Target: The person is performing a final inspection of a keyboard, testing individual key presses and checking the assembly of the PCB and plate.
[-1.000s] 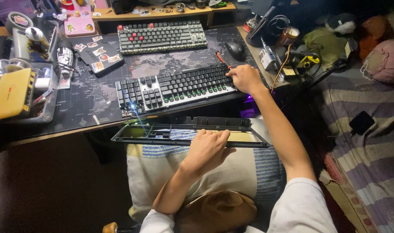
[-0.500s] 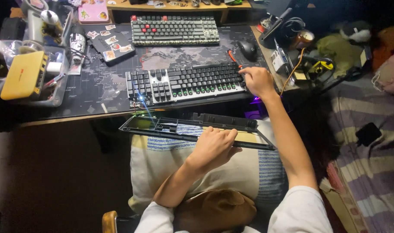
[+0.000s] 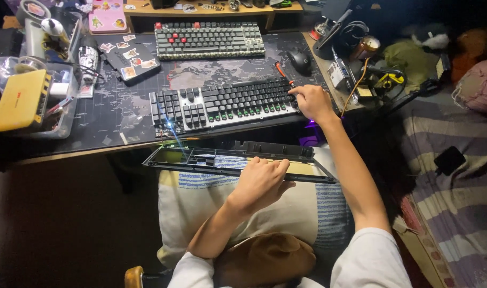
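Note:
A black keyboard (image 3: 222, 104) with several keycaps off lies near the front of the desk. My right hand (image 3: 310, 101) rests on its right end, fingers curled at the edge keys. A black plastic keyboard frame (image 3: 227, 157) lies across a striped pillow (image 3: 302, 208) on my lap. My left hand (image 3: 260, 182) lies on the frame's near rail, fingers bent over it.
A second keyboard (image 3: 208, 39) with red keys sits at the back of the dark desk mat (image 3: 131, 114). A mouse (image 3: 300, 60), an orange-handled tool (image 3: 282, 73), a yellow box (image 3: 20, 100) in a clear bin and cluttered cables (image 3: 360, 80) surround it. A striped bed (image 3: 456, 186) lies to the right.
The view has shifted slightly. My right hand stays at the keyboard's right end and my left hand stays on the frame.

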